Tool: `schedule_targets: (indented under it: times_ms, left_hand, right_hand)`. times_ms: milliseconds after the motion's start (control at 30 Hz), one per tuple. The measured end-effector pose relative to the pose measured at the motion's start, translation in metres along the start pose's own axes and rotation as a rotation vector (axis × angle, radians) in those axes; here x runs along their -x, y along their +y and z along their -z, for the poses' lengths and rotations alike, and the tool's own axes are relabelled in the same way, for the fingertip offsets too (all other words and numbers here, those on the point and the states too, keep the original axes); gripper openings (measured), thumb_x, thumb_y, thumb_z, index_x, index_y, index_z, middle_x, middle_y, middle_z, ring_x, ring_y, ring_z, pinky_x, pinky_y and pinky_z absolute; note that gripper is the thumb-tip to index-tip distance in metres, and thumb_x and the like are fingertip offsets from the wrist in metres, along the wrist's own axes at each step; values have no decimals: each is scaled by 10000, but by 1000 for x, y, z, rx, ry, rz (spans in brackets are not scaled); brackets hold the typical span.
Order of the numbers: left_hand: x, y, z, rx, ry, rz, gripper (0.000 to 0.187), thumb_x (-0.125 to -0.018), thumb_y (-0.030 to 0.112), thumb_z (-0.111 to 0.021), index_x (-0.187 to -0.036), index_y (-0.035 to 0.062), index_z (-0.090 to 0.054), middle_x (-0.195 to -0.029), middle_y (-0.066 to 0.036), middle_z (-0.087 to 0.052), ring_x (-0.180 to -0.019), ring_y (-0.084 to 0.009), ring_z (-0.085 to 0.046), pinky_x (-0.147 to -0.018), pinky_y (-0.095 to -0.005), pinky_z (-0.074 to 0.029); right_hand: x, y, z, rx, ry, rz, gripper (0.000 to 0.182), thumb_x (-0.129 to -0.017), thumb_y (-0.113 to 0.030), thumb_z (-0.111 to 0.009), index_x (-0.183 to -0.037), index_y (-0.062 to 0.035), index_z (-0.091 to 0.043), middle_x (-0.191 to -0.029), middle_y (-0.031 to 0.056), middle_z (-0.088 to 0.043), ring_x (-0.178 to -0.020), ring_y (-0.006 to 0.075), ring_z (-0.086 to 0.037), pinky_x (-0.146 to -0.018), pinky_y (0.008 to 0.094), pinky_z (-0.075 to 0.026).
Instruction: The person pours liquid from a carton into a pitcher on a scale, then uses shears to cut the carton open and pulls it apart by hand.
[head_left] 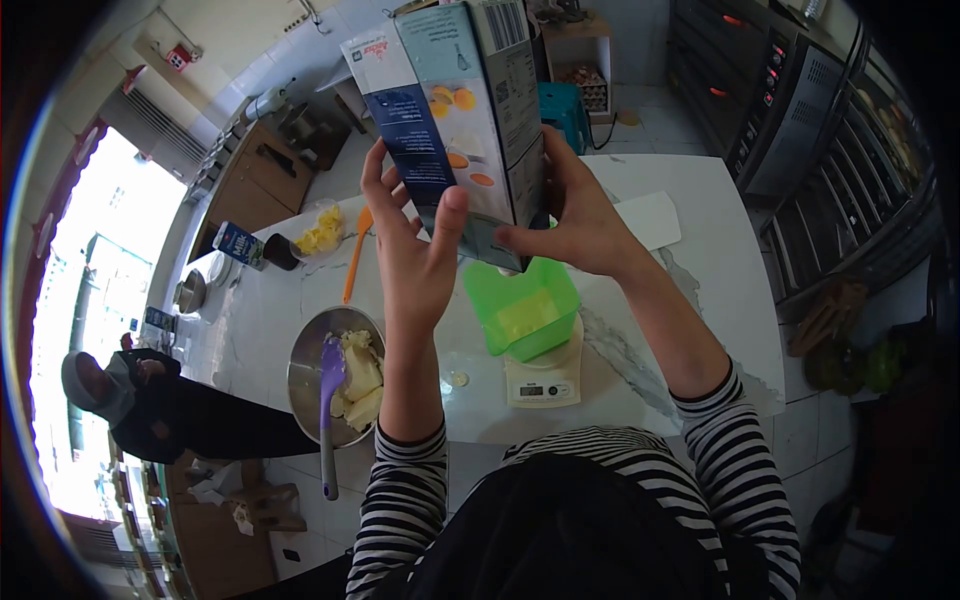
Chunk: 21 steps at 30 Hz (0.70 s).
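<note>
A large blue and white carton (460, 120), printed with food pictures and upside-down lettering, is tilted top-down between both hands. My left hand (415, 235) grips its left side, and my right hand (580, 215) holds the right side near the lower end. Directly below is a green plastic container (545, 335) with some pale yellow content. It sits on a white digital kitchen scale (542, 394), whose display is too small to read surely. Left of my forearm, a metal bowl (303, 350) holds pale, butter-like chunks (362, 372) and a purple spatula (332, 385).
An orange spatula (356, 258), a tub of yellow pieces (320, 232), a dark cup (282, 252) and a milk carton (238, 246) lie toward the left back. A small round cap (460, 379) is near the scale. A person (150, 400) stands at left; an oven (780, 110) is at right.
</note>
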<state>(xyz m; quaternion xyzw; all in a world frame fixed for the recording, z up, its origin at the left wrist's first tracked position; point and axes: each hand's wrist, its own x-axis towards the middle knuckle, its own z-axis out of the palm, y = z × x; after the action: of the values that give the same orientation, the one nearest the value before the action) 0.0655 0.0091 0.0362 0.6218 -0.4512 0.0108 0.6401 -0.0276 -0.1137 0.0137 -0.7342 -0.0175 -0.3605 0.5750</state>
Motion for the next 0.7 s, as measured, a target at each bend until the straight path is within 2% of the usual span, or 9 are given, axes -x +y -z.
schedule_targets:
  times_ms: [100, 133, 200, 233, 300, 367, 433, 533, 700]
  left_hand:
    - [-2, -10, 12, 95, -64, 105, 600, -816, 335, -492, -1226, -3, -212, -1024, -99, -449, -956, -148, -439, -801, -275, -379]
    - [-2, -14, 15, 95, -63, 105, 600, -816, 335, -492, -1226, -3, -212, -1024, -99, -449, -956, -148, -439, -801, -275, -379]
    - [-4, -22, 17, 338, -170, 139, 561, -823, 373, -463, -1202, 3, -276, -1039, -93, -460, -964, -143, -440, -813, -270, -368]
    - [-2, -27, 17, 337, -170, 139, 561, -823, 373, -463, -1202, 3, -276, -1039, -93, -460, -964, -143, -440, -813, -270, -368]
    - [1, -34, 15, 418, -96, 250, 489, -833, 393, -434, -1125, 3, -383, -983, -83, -511, -887, -134, -493, -755, -252, -403]
    - [3, -31, 11, 402, -81, 228, 455, -834, 393, -433, -1071, 5, -422, -940, -77, -533, -831, -127, -515, -711, -241, -419]
    - [3, -25, 2, 369, 16, 193, 401, -838, 389, -430, -964, 11, -480, -823, -54, -568, -697, -100, -542, -604, -214, -442]
    - [6, -36, -2, 347, 90, 123, 481, -832, 455, -383, -962, 1, -474, -833, -72, -550, -699, -131, -551, -597, -248, -467]
    - [14, -44, -9, 311, 169, 52, 482, -817, 468, -407, -911, 1, -480, -801, -58, -559, -694, -103, -532, -614, -221, -435]
  right_hand:
    - [1, 7, 6, -146, -39, -65, 881, -535, -186, -713, -1237, -2, -212, -1140, 152, -412, -1059, 249, -409, -913, 334, -317]
    - [0, 8, 8, -213, -78, -103, 897, -534, -174, -708, -1250, 1, -195, -1173, 145, -381, -1095, 237, -372, -938, 334, -285]
    - [-1, 9, 10, -252, -122, -103, 905, -538, -168, -703, -1258, 0, -181, -1184, 145, -367, -1108, 236, -355, -949, 334, -264]
    - [-1, 9, 10, -291, -166, -103, 912, -542, -162, -698, -1267, -1, -167, -1196, 144, -352, -1121, 235, -339, -960, 334, -244]
    - [-2, 14, 9, -303, -182, -100, 909, -545, -156, -695, -1269, -4, -165, -1199, 142, -349, -1124, 230, -334, -963, 329, -237]
    - [-2, 16, 7, -313, -198, -99, 906, -548, -149, -692, -1270, -6, -162, -1202, 140, -346, -1126, 225, -330, -966, 323, -230]
    - [-2, 15, 3, -359, -180, -66, 858, -585, -147, -679, -1264, -14, -172, -1193, 140, -347, -1126, 219, -329, -958, 311, -242]
    - [-2, 4, -5, -329, -122, -78, 806, -622, -195, -690, -1240, -19, -203, -1168, 134, -368, -1095, 209, -362, -929, 300, -285]
    - [-4, -6, -13, -165, -30, -81, 689, -655, -213, -691, -1192, -36, -296, -1049, 81, -470, -969, 153, -468, -821, 279, -389]
